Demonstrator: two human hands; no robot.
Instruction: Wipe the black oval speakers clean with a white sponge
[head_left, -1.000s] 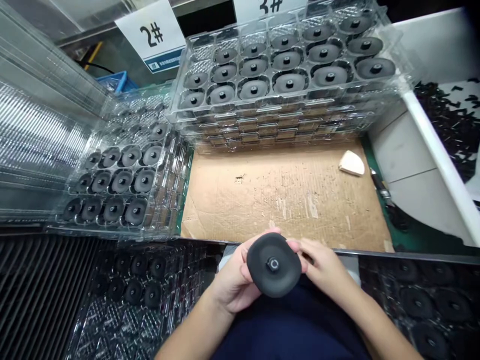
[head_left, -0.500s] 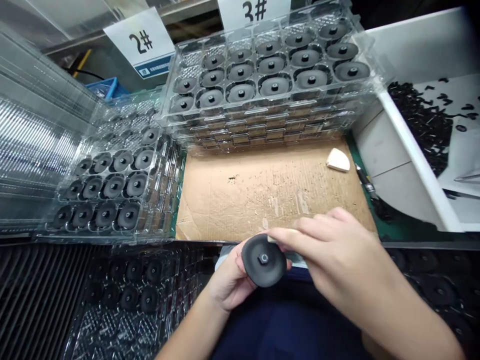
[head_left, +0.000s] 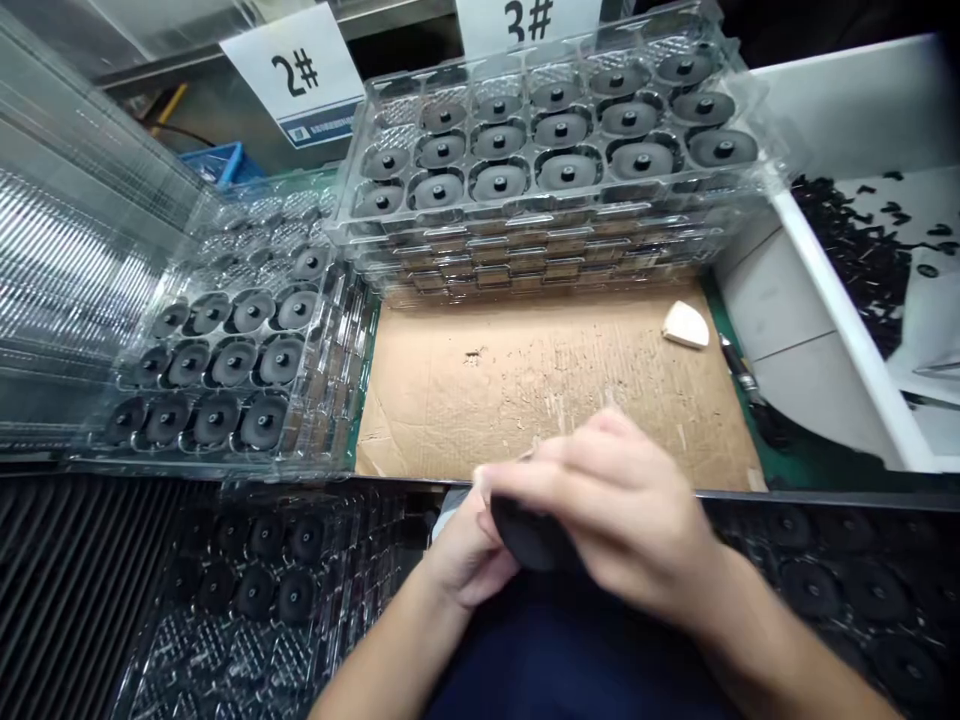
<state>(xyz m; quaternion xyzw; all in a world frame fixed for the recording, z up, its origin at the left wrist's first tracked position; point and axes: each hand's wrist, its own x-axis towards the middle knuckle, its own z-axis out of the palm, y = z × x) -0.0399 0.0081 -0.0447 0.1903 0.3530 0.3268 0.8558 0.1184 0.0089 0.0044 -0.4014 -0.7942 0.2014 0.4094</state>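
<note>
presently: one disc (head_left: 536, 540), lower centre of frame, gripped by the left hand (head_left: 476, 560); right hand (head_left: 615, 500), blurred, fingers curled across it, contents impossible to tell. step, by judgement: edge handling; next move calls for steady left-hand support.

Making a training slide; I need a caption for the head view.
Left hand holds a black disc, partly hidden behind the right hand, near stacked clear trays.
</note>
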